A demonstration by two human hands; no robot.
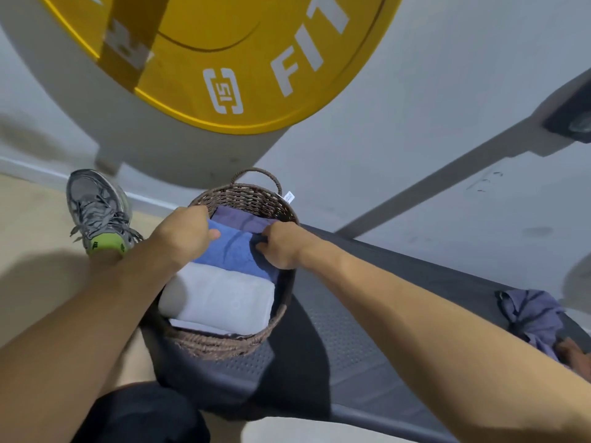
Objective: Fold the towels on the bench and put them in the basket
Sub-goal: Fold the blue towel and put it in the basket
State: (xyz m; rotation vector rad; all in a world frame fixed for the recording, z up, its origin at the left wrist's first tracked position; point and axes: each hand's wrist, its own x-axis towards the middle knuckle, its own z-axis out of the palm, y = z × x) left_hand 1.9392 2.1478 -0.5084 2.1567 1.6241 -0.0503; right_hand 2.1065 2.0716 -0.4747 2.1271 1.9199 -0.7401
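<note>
Wicker container: the brown woven basket (204,345) stands on the dark padded bench (399,302), at its near end, within reach of both arms.
Blue item: a folded blue towel (236,251) lies in the far half of the basket, between the two hands; this is the piece being seated.
Left hand: the left hand (184,230) has its fingers curled over the towel's left edge, thumb on top, gripping it beside the basket wall.
Right hand: the right hand (283,246) pinches the towel's right edge with curled fingers, just inside the rim.
Reason for grip: holding both ends appears to keep the fold flat while it is pressed down.
Stowed items: a white folded towel (220,297) fills the near half, touching the blue one; a darker purple-grey towel (243,220) shows behind the blue one.
Packing logic: pieces lie side by side, likely so each fold stays intact.
Outstanding item: a crumpled grey-purple towel (531,318) lies unfolded at the bench's far right, well apart from the basket.
Progress: judged well advanced, with that one piece not yet folded.
Surroundings: a yellow weight plate (256,59) hangs above; a grey sneaker (97,212) rests on the floor left of the basket.
</note>
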